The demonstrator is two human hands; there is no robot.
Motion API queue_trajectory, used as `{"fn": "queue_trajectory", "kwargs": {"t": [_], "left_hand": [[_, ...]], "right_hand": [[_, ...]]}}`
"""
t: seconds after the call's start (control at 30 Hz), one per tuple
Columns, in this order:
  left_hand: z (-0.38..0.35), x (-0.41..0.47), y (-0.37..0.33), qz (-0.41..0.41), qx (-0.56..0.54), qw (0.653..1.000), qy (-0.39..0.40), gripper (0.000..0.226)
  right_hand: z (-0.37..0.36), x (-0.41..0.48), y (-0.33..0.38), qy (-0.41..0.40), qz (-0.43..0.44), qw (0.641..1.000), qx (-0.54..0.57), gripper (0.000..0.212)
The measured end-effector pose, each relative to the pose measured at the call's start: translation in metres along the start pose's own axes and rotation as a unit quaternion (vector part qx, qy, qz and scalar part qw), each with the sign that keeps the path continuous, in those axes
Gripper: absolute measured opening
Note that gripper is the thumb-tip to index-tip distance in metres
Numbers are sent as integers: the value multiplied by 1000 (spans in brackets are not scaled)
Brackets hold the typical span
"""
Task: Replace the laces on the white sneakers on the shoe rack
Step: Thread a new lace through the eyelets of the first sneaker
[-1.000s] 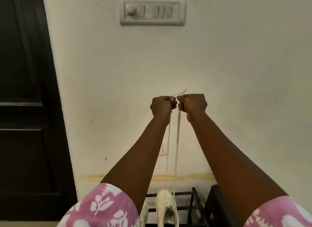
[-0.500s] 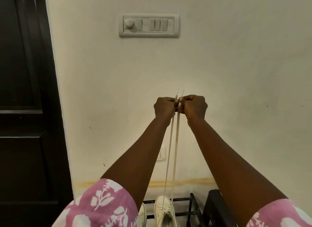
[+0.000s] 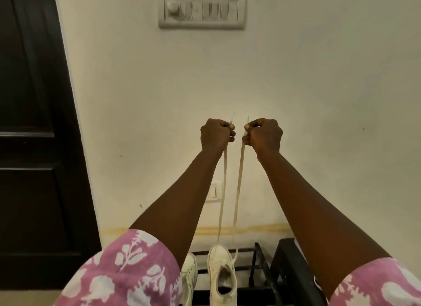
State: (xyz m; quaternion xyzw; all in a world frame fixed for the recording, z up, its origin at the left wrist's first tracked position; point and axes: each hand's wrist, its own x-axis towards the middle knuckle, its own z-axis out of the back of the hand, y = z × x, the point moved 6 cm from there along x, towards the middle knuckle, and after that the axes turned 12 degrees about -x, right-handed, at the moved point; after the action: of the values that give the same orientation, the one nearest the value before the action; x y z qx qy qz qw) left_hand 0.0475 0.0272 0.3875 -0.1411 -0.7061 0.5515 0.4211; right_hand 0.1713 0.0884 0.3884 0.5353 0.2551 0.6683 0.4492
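Dark panelled door [image 3: 29, 146] along L side, next to cream wall [image 3: 319, 89]. High on wall, grey switch panel [image 3: 201, 11] w/ round knob at its L end & row of rocker switches; lower down, small white switch plate [image 3: 215, 187], partly hidden. Near btm of wall, yellowish stain band [image 3: 262, 228] running across; below it at R, black furniture piece [image 3: 284, 255], type unclear.

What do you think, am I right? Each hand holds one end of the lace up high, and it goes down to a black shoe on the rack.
Almost. The head view shows the lace running down to a white sneaker, not a black shoe, on the rack. The left hand and right hand do each hold one end up high.
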Motion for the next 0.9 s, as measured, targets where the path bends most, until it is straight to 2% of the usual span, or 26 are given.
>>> {"fn": "queue_trajectory", "kwargs": {"t": [0.1,0.2,0.3,0.37,0.47,0.6,0.7,0.8,0.9], "left_hand": [[17,-1,46,33,47,998,-10,23],[30,-8,109,67,166,984,-3,16],[36,-29,170,97,244,965,21,21],[35,-46,208,113,280,952,48,24],[32,-72,258,154,324,929,94,38],[39,-114,316,261,315,908,85,26],[44,-154,334,330,297,893,74,31],[46,-179,336,331,353,873,64,40],[44,-183,342,347,330,877,43,41]], "right_hand": [[-3,-12,-41,4,-5,996,-88,11],[-15,-30,-89,9,37,976,-215,16],[-38,-53,-140,42,68,962,-261,18],[-58,-67,-180,91,53,955,-277,17],[-84,-92,-229,160,13,945,-285,20],[-100,-135,-284,190,-108,928,-303,25],[-110,-170,-310,216,-203,900,-319,33],[-128,-197,-322,267,-265,884,-277,47],[-141,-207,-330,237,-302,896,-225,49]]}}
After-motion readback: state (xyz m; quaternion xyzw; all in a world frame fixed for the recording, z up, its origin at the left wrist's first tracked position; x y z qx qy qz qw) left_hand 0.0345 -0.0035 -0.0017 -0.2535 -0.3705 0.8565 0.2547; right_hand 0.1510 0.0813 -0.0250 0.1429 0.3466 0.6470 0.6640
